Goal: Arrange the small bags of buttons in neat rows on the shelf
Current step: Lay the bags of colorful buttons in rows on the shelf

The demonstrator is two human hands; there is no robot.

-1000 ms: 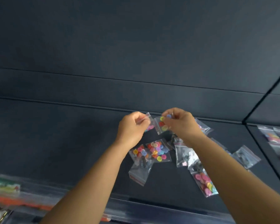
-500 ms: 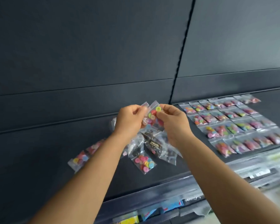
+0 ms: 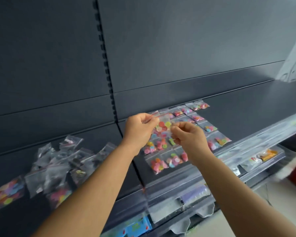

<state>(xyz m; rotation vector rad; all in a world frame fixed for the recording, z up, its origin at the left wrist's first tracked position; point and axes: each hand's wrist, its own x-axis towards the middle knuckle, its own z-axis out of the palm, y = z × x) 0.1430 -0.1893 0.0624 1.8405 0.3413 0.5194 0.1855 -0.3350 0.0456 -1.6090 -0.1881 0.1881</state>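
Note:
A small clear bag of coloured buttons [image 3: 163,125] with a red zip strip hangs in the air above the dark shelf [image 3: 246,113]. My left hand [image 3: 140,129] pinches its top left corner. My right hand [image 3: 188,138] pinches its lower right edge. Under and behind my hands, several button bags lie flat in neat rows [image 3: 210,128] on the right shelf section. A loose heap of button bags [image 3: 58,168] lies on the left shelf section, some overlapping.
A clear plastic price rail [image 3: 246,147] runs along the shelf's front edge. Lower shelves below hold packaged goods [image 3: 267,155] and blue packets [image 3: 137,226]. A slotted upright [image 3: 108,79] divides the two dark back panels. The shelf to the right of the rows is bare.
My view swung right, from the loose heap to the arranged rows. Both hands carried the one bag from above the heap over to the rows, still pinching it.

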